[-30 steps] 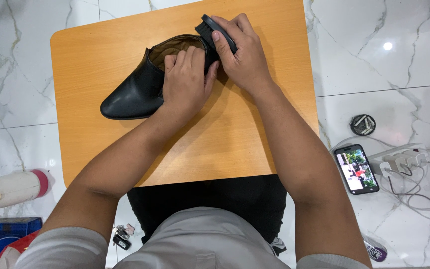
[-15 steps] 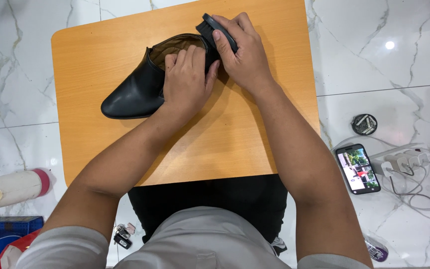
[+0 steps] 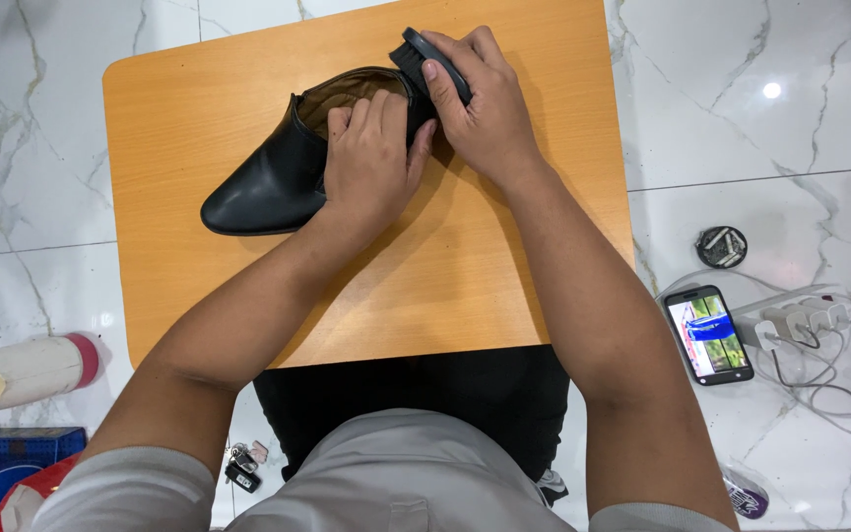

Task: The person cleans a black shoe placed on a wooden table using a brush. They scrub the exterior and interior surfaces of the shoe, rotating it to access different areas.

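Observation:
A black leather shoe [image 3: 263,182] lies on a small orange wooden table [image 3: 199,99], toe pointing left. My left hand [image 3: 371,158] rests over the shoe's opening and grips its side. My right hand [image 3: 480,103] holds a black shoe brush [image 3: 424,61] against the heel end of the shoe. The heel itself is hidden behind my hands.
On the marble floor to the right lie a phone [image 3: 709,335] with a lit screen, a white power strip [image 3: 795,320] with cables and a small round tin [image 3: 722,246]. To the left lies a white cylinder with a pink end [image 3: 27,369]; keys [image 3: 241,463] sit near my knee.
The brush in my right hand has shifted slightly along the heel. The shoe and my left hand have hardly moved.

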